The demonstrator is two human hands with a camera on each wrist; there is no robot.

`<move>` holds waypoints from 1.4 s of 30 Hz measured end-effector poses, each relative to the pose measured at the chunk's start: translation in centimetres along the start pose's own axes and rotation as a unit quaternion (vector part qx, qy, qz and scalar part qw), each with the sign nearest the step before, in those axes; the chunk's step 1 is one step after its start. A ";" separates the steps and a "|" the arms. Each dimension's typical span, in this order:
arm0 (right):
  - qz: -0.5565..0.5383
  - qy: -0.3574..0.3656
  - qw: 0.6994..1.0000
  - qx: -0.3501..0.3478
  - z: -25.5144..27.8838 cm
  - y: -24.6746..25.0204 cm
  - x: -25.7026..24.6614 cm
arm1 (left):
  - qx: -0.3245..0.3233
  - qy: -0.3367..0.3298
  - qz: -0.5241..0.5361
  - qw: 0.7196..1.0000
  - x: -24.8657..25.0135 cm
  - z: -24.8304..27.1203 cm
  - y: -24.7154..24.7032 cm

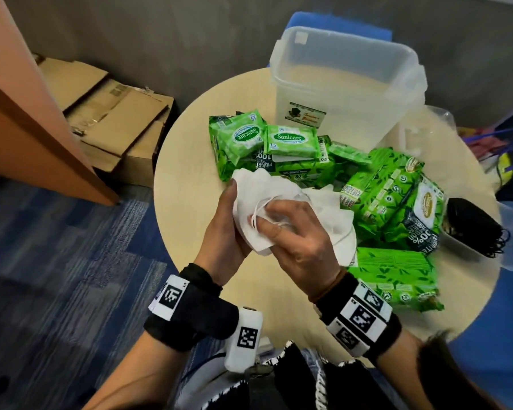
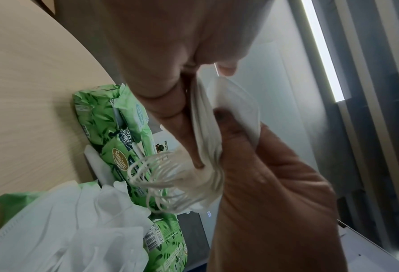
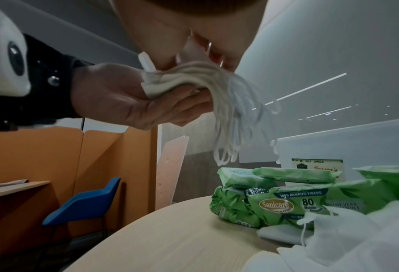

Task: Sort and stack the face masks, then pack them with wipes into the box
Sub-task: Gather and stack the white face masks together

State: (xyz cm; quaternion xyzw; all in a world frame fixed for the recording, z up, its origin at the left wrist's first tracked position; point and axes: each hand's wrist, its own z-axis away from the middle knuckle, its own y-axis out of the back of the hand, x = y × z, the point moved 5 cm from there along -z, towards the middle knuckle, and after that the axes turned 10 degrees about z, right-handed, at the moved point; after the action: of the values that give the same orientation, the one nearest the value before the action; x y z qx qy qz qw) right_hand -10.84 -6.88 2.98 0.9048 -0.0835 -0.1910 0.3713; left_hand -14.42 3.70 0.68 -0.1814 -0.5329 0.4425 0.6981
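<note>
Both hands pinch the stack of white face masks [image 1: 258, 208] above the counter [image 1: 190, 232] at 6 o'clock from the box [image 1: 347, 72]; they look light, floppy—grip the folded bodies, not the ear loops [image 3: 230, 117].

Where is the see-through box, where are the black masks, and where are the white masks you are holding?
clear box [image 1: 347, 51], head view, far rim.
black masks [image 1: 474, 223], head view, top of pile.
white masks [image 1: 249, 199], head view, middle of bundle.
</note>
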 end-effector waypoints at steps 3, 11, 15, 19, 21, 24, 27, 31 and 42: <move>-0.051 -0.018 0.999 -0.005 -0.2 -0.2 0.2 | -0.001 -0.007 -0.067 0.998 -0.2 -0.3 0.4; -0.235 -0.358 0.899 0.090 0.5 2.4 4.2 | 0.067 -0.047 -0.087 0.993 0.4 -1.1 1.6; -0.168 -0.530 0.828 0.074 2.4 2.9 9.1 | 0.101 -0.046 -0.096 0.989 0.9 -1.2 2.4; -0.118 -0.393 0.911 0.045 -0.9 4.7 8.8 | 0.111 -0.044 -0.151 0.981 0.9 -1.2 2.6; -0.104 -0.243 0.963 -0.048 -3.4 3.6 6.3 | 0.087 -0.052 -0.200 0.975 0.7 -1.2 2.3; -0.102 -0.117 0.978 -0.136 -4.1 0.8 3.7 | 0.064 -0.080 -0.241 0.965 0.8 -1.2 1.7; -0.093 -0.105 0.983 -0.119 -2.4 -0.4 4.6 | 0.083 -0.095 -0.229 0.965 1.4 -1.1 2.3; 0.086 -0.223 0.937 -0.256 -0.5 -1.3 8.0 | 0.123 -0.079 -0.214 0.966 2.0 -0.9 4.0; -0.112 -0.210 0.915 -0.326 -2.6 -4.7 3.1 | 0.071 0.028 -0.167 0.983 -0.3 -0.7 3.9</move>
State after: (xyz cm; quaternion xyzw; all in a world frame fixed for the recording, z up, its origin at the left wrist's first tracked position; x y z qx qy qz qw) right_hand -6.91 -2.74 0.46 0.6763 0.0086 -0.4336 0.5954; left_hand -15.46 5.74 -2.55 -0.0519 -0.5030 0.3508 0.7882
